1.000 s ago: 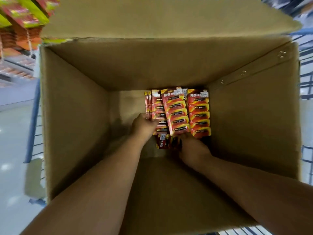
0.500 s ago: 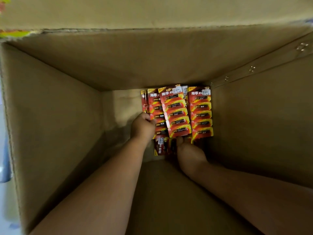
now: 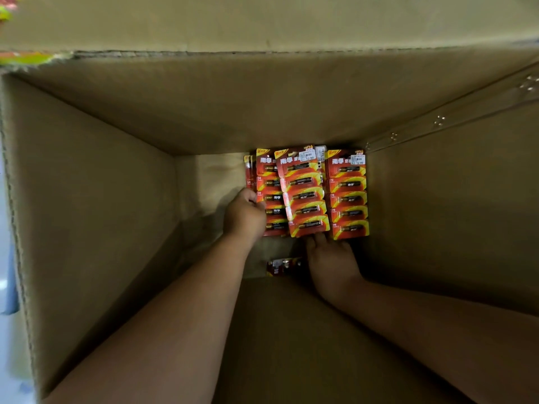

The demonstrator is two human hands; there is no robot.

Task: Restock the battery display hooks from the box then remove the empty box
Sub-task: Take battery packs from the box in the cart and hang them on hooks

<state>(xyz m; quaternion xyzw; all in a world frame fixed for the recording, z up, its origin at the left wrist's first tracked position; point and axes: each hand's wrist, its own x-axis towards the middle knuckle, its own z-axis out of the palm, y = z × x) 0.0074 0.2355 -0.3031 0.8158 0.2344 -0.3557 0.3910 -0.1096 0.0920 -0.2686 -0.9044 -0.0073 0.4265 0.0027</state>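
Both my arms reach deep into a large cardboard box [image 3: 96,199]. On its floor, against the far wall, lie red and yellow battery packs [image 3: 306,191] in overlapping strips. My left hand [image 3: 245,215] grips the left-hand stack at its left edge, fingers curled round it. My right hand [image 3: 332,262] holds the near end of the middle strip, with fingertips tucked under it. Another strip [image 3: 348,193] lies on the right, untouched. One more dark pack [image 3: 281,266] lies nearer me, between my wrists.
The box walls rise steeply on all sides, and the far flap [image 3: 262,21] stands up behind. Staples [image 3: 439,120] run along the right wall seam. A sliver of colourful shelf goods [image 3: 20,58] shows at the top left; pale floor shows at the left edge.
The held strips have shifted slightly away from me, uncovering bare box floor and the dark pack between my wrists. Both hands keep their hold. My head has moved closer into the box.
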